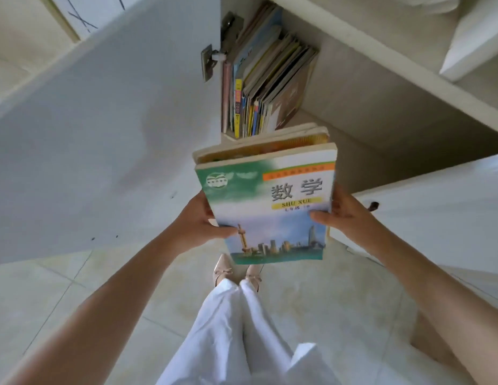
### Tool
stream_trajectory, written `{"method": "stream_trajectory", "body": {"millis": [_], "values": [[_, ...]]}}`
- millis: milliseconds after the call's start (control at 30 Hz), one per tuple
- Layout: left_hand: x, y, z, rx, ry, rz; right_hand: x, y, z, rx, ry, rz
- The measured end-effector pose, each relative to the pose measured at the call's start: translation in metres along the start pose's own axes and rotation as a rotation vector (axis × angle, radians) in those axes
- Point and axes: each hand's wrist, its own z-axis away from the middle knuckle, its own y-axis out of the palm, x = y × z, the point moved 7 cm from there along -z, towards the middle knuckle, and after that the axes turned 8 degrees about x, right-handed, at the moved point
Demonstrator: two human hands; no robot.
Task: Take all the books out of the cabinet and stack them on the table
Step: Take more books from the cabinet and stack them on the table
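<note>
I hold a small stack of books (270,201) in front of the open cabinet, with a green and blue maths textbook on top and others beneath it. My left hand (203,220) grips the stack's left edge, thumb on the cover. My right hand (339,212) grips its right edge, thumb on the cover too. Behind the stack, several more books (264,87) stand leaning to the left on the cabinet shelf (353,140), spines toward me. No table is in view.
The cabinet's left door (103,134) stands wide open at my left. The right door (436,207) is open beside my right wrist. Below are a tiled floor (75,301), my white trousers and my beige shoes (236,272).
</note>
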Motion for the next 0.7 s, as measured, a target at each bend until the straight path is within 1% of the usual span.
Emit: {"method": "stream_trajectory", "body": {"millis": [100,233,333,500,600,700], "values": [[-0.011,0.005,0.046,-0.078,-0.077,0.174,0.023,0.023,0.037,-0.044,-0.019,-0.152],[-0.025,0.025,0.099,-0.309,-0.149,0.447,0.039,0.047,0.074,-0.17,0.015,-0.373],[-0.028,0.04,0.131,-0.448,-0.199,0.608,0.046,0.066,0.094,-0.212,0.058,-0.41],[-0.047,0.049,0.161,-0.552,-0.214,0.619,0.062,0.074,0.114,-0.228,0.067,-0.319],[-0.057,0.056,0.171,-0.599,-0.21,0.642,0.07,0.071,0.118,-0.216,0.071,-0.277],[-0.066,0.063,0.177,-0.649,-0.198,0.613,0.077,0.064,0.115,-0.183,0.086,-0.23]]}}
